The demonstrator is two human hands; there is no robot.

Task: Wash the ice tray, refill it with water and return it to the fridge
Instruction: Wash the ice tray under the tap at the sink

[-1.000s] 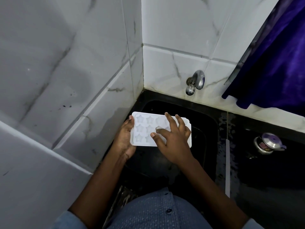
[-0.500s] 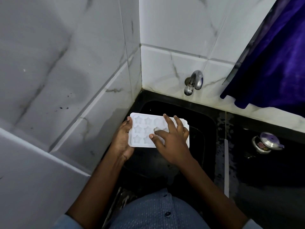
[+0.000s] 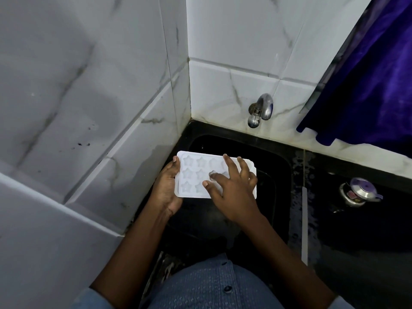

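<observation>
One white ice tray (image 3: 194, 172) with star-shaped moulds is held level above the black sink (image 3: 276, 166), in the corner where two marble-patterned tiled walls (image 3: 89, 85) meet. Three rows of moulds show; seven stars can be counted on the uncovered part, and the rest lie under the right hand. The left hand (image 3: 166, 190) grips the tray's left short edge, thumb on the rim and palm under it. The right hand (image 3: 231, 188) lies spread over the right half of the tray, fingers apart and open, with the forefinger (image 3: 217, 176) bent down into a mould of the middle row. It closes on nothing.

One chrome tap (image 3: 260, 110) juts from the back wall above the sink, its spout to the right of the tray; no water can be made out below it. On the wet black counter (image 3: 356, 230) to the right stands one small steel pot (image 3: 359, 192) with a lid, well apart from the tray. One purple cloth (image 3: 374, 85) hangs at the upper right. Both forearms are bare, and a blue shirt (image 3: 211, 286) with one dark button shows at the bottom edge.
</observation>
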